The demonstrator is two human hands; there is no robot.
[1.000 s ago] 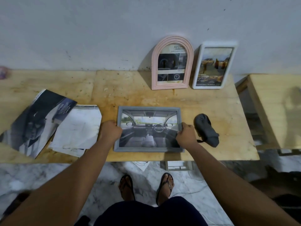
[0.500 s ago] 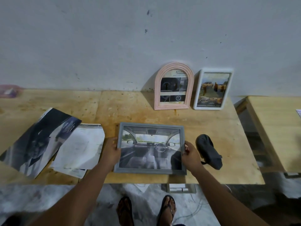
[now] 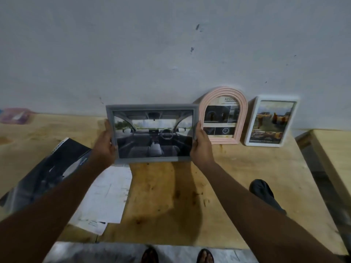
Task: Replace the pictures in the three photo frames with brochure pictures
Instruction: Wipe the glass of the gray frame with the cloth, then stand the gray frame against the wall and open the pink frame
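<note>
1. First, wooden table [image 3: 171, 205]: carries everything, backed against the wall at 12 o'clock.
2. Brochure [image 3: 47, 171]: lies flat at 8 o'clock, dark pages up; probably kept within reach as the source of pictures.
3. Loose sheets [image 3: 106, 196]: lie at 7 o'clock, touching the brochure's edge; offcuts or removed inserts, cannot tell which.
4. Grey frame [image 3: 152, 108]: held clear of the table toward 12 o'clock, landscape, face to the camera. Holds a car-interior picture filling its window. Judged ready to stand by the wall, at 9 o'clock of the arched one.
5. Pink arched frame [image 3: 224, 91]: leans on the wall at 1 o'clock for display; holds a page with printed text and dark panels.
6. White frame [image 3: 276, 98]: leans likewise at 2 o'clock, just beside the pink one; holds an orange-toned outdoor picture.
7. Dark pouch [image 3: 266, 194]: lies at 4 o'clock, well apart from the frames.
8. Left hand [image 3: 106, 143]: clasps the grey frame's left edge.
9. Right hand [image 3: 201, 147]: clasps its right edge; the two-sided grip keeps it level.
</note>
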